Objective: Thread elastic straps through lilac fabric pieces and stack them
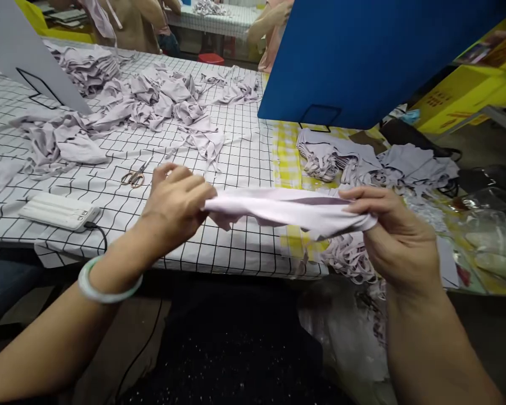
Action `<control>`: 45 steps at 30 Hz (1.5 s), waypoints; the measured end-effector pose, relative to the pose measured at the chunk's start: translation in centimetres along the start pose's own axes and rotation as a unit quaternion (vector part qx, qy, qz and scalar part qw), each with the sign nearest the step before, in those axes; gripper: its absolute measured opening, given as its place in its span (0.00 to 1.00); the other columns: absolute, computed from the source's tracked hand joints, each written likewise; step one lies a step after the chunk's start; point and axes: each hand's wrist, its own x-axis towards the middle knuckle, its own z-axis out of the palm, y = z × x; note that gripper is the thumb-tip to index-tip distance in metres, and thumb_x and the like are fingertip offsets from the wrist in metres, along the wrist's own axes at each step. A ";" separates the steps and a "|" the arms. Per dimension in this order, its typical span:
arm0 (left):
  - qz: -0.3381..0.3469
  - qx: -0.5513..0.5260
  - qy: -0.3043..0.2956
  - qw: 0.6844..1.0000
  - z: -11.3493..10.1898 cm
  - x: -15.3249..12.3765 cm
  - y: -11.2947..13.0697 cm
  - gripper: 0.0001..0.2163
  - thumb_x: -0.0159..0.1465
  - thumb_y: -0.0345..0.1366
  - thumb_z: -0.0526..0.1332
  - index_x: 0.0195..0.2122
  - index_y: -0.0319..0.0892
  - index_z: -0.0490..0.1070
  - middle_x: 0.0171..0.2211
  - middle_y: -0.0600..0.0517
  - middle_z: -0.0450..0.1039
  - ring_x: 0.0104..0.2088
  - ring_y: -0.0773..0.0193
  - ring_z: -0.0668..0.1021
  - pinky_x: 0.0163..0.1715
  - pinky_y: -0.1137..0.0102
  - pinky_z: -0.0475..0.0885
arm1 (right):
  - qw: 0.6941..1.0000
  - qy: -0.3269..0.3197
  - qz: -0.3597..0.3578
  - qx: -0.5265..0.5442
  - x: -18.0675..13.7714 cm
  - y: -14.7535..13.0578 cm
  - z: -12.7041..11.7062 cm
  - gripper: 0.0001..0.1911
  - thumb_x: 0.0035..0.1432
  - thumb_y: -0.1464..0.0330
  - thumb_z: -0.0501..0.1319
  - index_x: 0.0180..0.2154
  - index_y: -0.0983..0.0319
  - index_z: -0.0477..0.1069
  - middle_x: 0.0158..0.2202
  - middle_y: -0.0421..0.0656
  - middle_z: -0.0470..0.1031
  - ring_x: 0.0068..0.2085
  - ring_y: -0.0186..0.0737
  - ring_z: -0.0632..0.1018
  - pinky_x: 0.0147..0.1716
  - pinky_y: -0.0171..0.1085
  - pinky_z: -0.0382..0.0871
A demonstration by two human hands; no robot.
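Observation:
A pale lilac fabric piece point(287, 209) is stretched flat between both hands, just above the near edge of the checked table point(236, 163). My left hand point(175, 205) pinches its left end with fingers closed. My right hand point(390, 230) grips the right end, thumb on top. A pale green bangle point(105, 287) circles my left wrist.
Scissors point(135, 177) and a white power bank point(59, 211) with a cable lie left of my hands. Loose lilac pieces point(152, 104) cover the far table; folded stacks point(346, 157) sit at right under a blue board point(362, 56). Other people stand at the back.

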 end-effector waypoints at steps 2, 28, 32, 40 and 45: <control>0.012 0.018 -0.048 0.999 0.5 -2.6 0.3 0.08 0.63 0.29 0.60 0.40 0.47 0.75 0.37 0.51 0.76 0.43 0.53 0.73 0.55 0.51 0.58 | 0.992 -0.105 -0.005 -0.066 -1.3 0.8 -0.1 0.11 0.60 0.75 0.58 0.36 0.54 0.76 0.49 0.43 0.74 0.54 0.46 0.74 0.56 0.50 0.67; -0.177 0.113 -0.076 0.975 9.2 -3.0 -0.5 0.15 0.67 0.35 0.52 0.54 0.41 0.68 0.49 0.37 0.72 0.50 0.41 0.73 0.48 0.47 0.65 | 0.895 -0.260 0.109 -0.345 -6.5 2.7 5.5 0.07 0.59 0.68 0.63 0.40 0.60 0.72 0.46 0.49 0.73 0.46 0.50 0.72 0.41 0.43 0.65; -0.177 0.079 -0.056 0.979 9.3 -2.2 -0.2 0.15 0.66 0.30 0.51 0.52 0.38 0.69 0.45 0.37 0.73 0.47 0.44 0.73 0.48 0.49 0.65 | 0.889 -0.262 0.135 -0.351 -5.8 2.6 5.5 0.06 0.60 0.75 0.58 0.33 0.61 0.71 0.37 0.48 0.74 0.39 0.46 0.72 0.34 0.41 0.61; -0.172 0.049 -0.034 0.983 8.4 -2.9 -0.5 0.22 0.56 0.23 0.54 0.53 0.38 0.68 0.43 0.41 0.69 0.46 0.50 0.73 0.49 0.58 0.70 | 0.890 -0.080 0.090 -0.440 -7.1 4.0 5.7 0.09 0.59 0.76 0.54 0.38 0.64 0.70 0.39 0.53 0.72 0.39 0.49 0.70 0.31 0.42 0.57; -0.209 0.052 -0.045 0.975 8.6 -3.6 -0.3 0.13 0.61 0.28 0.54 0.46 0.41 0.70 0.39 0.44 0.71 0.44 0.51 0.75 0.47 0.58 0.71 | 0.879 -0.096 0.075 -0.461 -7.9 5.2 6.1 0.06 0.58 0.74 0.55 0.35 0.62 0.69 0.35 0.51 0.72 0.36 0.49 0.69 0.33 0.42 0.57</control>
